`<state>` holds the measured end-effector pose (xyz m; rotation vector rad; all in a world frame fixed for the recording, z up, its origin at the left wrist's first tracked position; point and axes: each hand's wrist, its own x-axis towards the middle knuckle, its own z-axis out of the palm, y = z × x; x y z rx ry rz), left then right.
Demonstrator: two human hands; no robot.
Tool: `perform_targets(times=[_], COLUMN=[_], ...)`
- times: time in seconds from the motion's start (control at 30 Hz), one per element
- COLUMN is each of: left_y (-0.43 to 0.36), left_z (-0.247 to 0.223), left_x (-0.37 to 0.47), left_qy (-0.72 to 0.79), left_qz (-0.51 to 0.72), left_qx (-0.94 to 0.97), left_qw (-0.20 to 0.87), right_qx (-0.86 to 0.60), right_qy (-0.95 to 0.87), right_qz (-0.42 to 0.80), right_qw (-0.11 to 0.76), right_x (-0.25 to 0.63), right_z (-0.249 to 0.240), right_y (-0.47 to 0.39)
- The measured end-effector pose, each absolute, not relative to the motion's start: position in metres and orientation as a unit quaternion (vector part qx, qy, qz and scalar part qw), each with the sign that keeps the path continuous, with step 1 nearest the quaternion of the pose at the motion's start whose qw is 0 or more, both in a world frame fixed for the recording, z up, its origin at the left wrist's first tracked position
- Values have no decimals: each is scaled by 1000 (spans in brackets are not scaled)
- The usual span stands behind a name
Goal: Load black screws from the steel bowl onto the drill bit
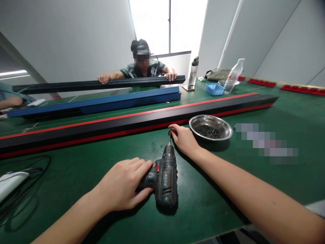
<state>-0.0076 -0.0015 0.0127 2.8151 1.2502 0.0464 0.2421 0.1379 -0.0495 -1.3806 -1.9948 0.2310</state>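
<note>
My left hand (127, 183) is wrapped round the handle of a dark cordless drill (166, 181), which lies over the green table with its bit pointing away from me. At the bit's tip, the fingers of my right hand (182, 137) pinch together; what they hold there is too small to name. Just beyond the fingertips runs a long black bar with red edges (127, 122). To the right of my right hand stands a steel bowl (225, 130) holding small black pieces (208, 131).
Across the green table (203, 203), a person (142, 66) holds a long black bar (142, 81). A blue bar (132, 100), blue tray (214, 89), bottles (193, 73) and red strips (302, 89) lie beyond. Cables (33, 183) and a white object (12, 183) sit at left.
</note>
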Motion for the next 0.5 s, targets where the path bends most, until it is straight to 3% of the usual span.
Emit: perform_targets(times=[0.5], left_y=[-2], left_z=[12], left_x=[-7], left_qy=[407], left_qz=[18], left_qx=[913], left_qw=[30], right_qx=[-519], right_qy=[-768], right_qz=[111], right_qw=[358], right_x=[242], right_z=[-50], right_y=[138])
